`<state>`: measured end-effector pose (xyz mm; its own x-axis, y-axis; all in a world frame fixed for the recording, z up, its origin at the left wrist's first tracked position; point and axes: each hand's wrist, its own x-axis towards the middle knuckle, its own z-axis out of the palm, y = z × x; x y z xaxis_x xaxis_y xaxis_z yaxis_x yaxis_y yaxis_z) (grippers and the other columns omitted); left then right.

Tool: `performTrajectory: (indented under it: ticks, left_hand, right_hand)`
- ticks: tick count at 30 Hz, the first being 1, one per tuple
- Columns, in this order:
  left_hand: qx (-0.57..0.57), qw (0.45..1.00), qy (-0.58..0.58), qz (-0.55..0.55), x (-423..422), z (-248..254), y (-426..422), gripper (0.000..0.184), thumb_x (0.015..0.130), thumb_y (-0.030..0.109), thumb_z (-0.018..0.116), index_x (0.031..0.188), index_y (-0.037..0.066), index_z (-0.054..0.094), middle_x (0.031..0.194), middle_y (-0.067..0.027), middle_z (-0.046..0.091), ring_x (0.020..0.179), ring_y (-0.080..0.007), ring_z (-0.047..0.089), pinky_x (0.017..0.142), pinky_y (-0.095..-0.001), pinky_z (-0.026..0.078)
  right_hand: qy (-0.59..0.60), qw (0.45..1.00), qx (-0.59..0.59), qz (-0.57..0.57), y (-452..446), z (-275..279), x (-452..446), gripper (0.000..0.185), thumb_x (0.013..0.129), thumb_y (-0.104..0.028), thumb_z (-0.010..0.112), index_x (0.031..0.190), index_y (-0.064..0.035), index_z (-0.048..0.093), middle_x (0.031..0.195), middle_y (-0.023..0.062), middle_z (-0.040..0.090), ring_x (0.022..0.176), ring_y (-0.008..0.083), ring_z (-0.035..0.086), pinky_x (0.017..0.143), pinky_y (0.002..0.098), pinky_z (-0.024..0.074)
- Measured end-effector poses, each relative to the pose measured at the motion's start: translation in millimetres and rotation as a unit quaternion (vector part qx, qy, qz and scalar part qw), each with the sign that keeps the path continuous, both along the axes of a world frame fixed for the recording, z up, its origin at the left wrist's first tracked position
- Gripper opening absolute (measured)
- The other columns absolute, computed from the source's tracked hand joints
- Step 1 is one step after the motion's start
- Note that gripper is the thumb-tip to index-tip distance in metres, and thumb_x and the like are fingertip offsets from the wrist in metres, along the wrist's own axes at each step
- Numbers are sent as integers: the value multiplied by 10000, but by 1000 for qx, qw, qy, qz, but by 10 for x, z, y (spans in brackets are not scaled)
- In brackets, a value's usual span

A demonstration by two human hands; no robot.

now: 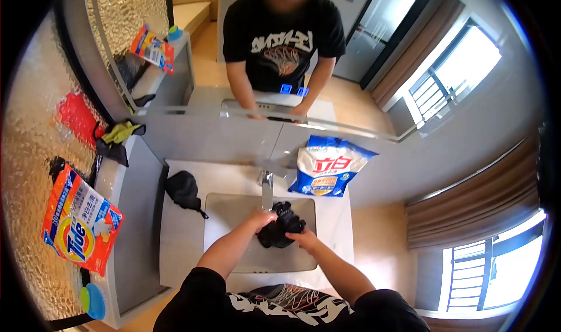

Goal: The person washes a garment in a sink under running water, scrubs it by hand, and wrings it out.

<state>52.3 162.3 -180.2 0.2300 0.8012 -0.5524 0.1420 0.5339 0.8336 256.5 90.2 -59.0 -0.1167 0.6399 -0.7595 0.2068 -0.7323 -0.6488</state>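
Observation:
A bunched-up, dark black cloth (279, 230) hangs over the sink basin (225, 238), between my two hands. My left hand (263, 218) grips its left edge, close below the faucet (267, 193). On the other side, my right hand (302, 239) has its fingers closed on the lower right part of the same cloth. Folds hide some of the fingertips. What kind of garment or cloth it is cannot be made out. Another crumpled black cloth (182, 189) with a thin strap lies on the counter, left of the basin.
A blue-and-white detergent bag (330, 167) stands at the counter's back right. On the left ledge are an orange Tide bag (82, 221), a blue-green brush-like item (92, 301) and a black-and-yellow cloth (118, 139). A mirror (204, 57) rises behind the counter (181, 238).

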Motion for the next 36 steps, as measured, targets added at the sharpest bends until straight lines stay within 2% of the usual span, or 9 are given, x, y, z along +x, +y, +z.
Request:
performTrajectory:
  ticks: [4,6,10,11,14,19,25,28,36]
  left_hand:
    - [-52,993,24,-101,16,-145,122,288,710,285,697,815,17,692,832,-81,674,764,-199,610,693,-365,499]
    - [56,975,-150,-153,4,66,56,217,795,272,623,740,67,669,801,-41,640,796,-167,582,761,-327,463]
    - [-54,966,-235,-90,96,217,18,174,795,252,668,841,86,690,872,-51,660,841,-173,603,814,-329,475]
    - [-90,967,-227,-66,71,233,16,199,793,254,678,883,77,694,897,-66,670,849,-186,620,820,-338,488]
    - [-180,961,-212,-2,-85,462,-51,280,799,261,698,990,56,699,964,-105,694,868,-223,663,834,-362,521]
    - [-218,942,-251,37,-255,566,-71,352,858,338,688,1054,46,675,989,-130,708,879,-272,695,854,-402,549]
    - [-347,838,-420,20,-121,242,3,342,904,351,660,1048,41,673,1012,-123,706,920,-261,688,884,-404,541]
    - [-143,928,-341,40,4,103,-23,322,921,336,637,1021,33,680,970,-126,710,829,-250,690,796,-392,564]
    - [-147,937,-317,-23,-160,55,-17,367,971,347,531,1118,35,655,1055,-122,694,948,-266,675,897,-406,535]
  right_hand:
    - [-160,980,114,-33,25,-309,23,1271,517,-221,950,1473,-52,129,1313,265,493,1180,347,536,922,408,488]
    - [-182,960,202,62,38,-318,11,1301,513,-221,947,1466,16,94,1328,247,483,1145,343,562,929,399,494]
    - [-106,964,137,200,176,-75,-172,1062,513,-217,920,1386,46,377,1228,201,599,1124,289,595,940,363,495]
    - [-135,960,169,176,154,-109,-205,813,529,-219,905,1227,36,573,1100,175,669,1026,281,642,899,345,514]
    - [-233,946,142,174,202,-5,-322,677,541,-209,896,1117,39,641,1010,151,696,923,292,671,854,352,531]
    - [-64,987,124,80,183,154,-387,497,629,-144,864,1057,26,675,923,103,707,853,228,678,787,324,537]
    - [57,995,80,19,133,479,-335,441,724,-125,842,1097,26,662,968,91,703,858,193,673,804,306,531]
    - [79,995,54,-34,100,566,-280,430,745,-115,829,1108,35,653,1002,104,703,892,207,680,842,322,535]
    - [268,955,-9,-129,107,416,-318,427,839,-82,728,1232,-3,582,1126,130,680,1003,259,674,935,399,527]
